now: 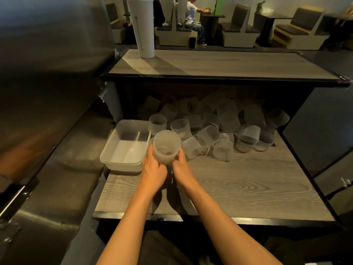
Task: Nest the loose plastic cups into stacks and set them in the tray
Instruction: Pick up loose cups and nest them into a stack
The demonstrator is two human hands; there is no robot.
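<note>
Two bare forearms reaching forward over the near edge of a grey wood-grain table (248, 188). Left hand (153, 169) and right hand (182, 168) side by side, both grips closed around the lower wall of one frosted ribbed cup (167, 148), maybe a nested pair, though layers too faint to tell. Held just above the table, mouth tilted up toward the camera, long axis leaning from the base between the palms up and slightly away; scalloped rim fully visible, round. Immediately left, almost touching the left hand, one clear rectangular tray (107, 155) at the table's left edge, long side running away from the viewer, nothing inside. Beyond the hands, a loose pile of cups (219, 127) spread over the back half of the table and under the shelf: well over twenty, exact count lost in shadow. Nearest ones countable, about eight: two standing upright just behind the held cup, mouths up; several on their sides with axes pointing left or toward the viewer; two at right standing inverted on their mouths. Above the pile, one wooden shelf (229, 64) with a black edge, carrying one tall white cup stack (142, 27) at its left end, upright. Farther off, booth seats and one seated person (193, 18).
</note>
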